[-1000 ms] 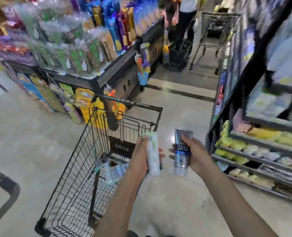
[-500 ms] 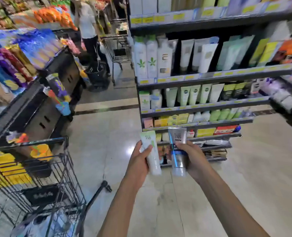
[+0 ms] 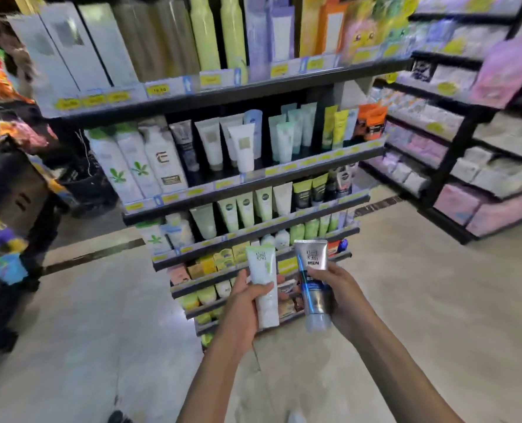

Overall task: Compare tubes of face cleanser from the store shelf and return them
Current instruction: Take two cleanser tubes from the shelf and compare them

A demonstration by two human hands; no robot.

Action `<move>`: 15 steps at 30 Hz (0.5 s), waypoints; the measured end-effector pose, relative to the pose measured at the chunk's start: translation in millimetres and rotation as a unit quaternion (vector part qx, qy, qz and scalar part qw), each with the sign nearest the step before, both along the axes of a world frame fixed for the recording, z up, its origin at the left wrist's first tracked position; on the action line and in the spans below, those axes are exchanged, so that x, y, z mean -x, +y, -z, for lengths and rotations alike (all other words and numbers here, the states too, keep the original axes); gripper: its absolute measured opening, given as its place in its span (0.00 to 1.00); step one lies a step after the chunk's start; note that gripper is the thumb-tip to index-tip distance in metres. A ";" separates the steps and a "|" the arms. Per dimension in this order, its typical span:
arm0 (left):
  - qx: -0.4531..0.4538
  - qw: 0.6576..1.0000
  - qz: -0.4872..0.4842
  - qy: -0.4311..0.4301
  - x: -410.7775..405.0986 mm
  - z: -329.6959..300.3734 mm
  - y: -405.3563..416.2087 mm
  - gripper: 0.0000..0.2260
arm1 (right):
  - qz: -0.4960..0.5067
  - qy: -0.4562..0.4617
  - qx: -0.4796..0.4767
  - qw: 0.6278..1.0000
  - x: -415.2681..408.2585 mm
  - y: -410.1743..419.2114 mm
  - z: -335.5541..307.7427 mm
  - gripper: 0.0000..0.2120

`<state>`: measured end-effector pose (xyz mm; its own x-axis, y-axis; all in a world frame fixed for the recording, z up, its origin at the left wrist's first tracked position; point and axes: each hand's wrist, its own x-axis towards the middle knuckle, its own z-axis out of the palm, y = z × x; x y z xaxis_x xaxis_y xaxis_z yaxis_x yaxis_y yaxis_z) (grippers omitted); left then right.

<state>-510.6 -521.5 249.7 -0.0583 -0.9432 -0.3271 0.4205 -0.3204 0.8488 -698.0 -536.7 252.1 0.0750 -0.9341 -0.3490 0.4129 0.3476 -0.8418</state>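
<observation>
- Two tubes being held up side by side, w/ shelf (image 3: 253,190) just beyond both hands.
- Left hand (image 3: 247,303) gripping white-green tube (image 3: 264,288) at mid-body; right hand (image 3: 336,288) gripping silver-blue tube (image 3: 313,285) likewise.
- Both looking light, soft, prob. slick; gripping mid-body seems safest.
- Long axes running near upright, caps pointing down, crimped ends up.

- The view has turned from the cart to the shelf unit (image 3: 253,190), which now fills the picture from 10 to 2 o'clock.
- The cart is gone from view.
- The white-green tube (image 3: 264,288) and silver-blue tube (image 3: 314,282) now stand before the lower shelves.
</observation>
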 end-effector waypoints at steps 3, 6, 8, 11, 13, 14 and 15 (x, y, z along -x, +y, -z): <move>0.016 1.000 0.004 -0.001 13.7 2.9 -38.2 0.28 | -0.015 -0.007 0.021 1.000 18.2 -35.8 0.1 0.22; 0.025 1.000 -0.004 0.008 26.3 3.5 -75.0 0.28 | -0.030 -0.008 0.026 0.999 33.5 -71.6 2.8 0.27; 0.030 0.999 -0.016 0.018 31.9 2.0 -93.7 0.26 | -0.043 0.003 0.033 0.999 40.4 -93.8 2.3 0.26; 0.052 0.998 -0.032 0.004 35.2 -1.1 -118.1 0.25 | -0.055 0.017 0.040 0.998 42.9 -127.3 -2.6 0.23; 0.056 0.997 -0.053 -0.006 34.0 -3.2 -128.6 0.24 | -0.067 0.016 0.045 0.997 41.0 -147.6 -5.0 0.22; 0.054 0.996 -0.064 -0.005 32.1 -3.7 -133.0 0.24 | -0.078 0.020 0.045 0.996 38.6 -157.7 -6.2 0.21; 0.052 0.996 -0.075 -0.005 30.0 -5.3 -135.8 0.24 | -0.089 0.022 0.043 0.995 34.7 -168.3 -7.4 0.21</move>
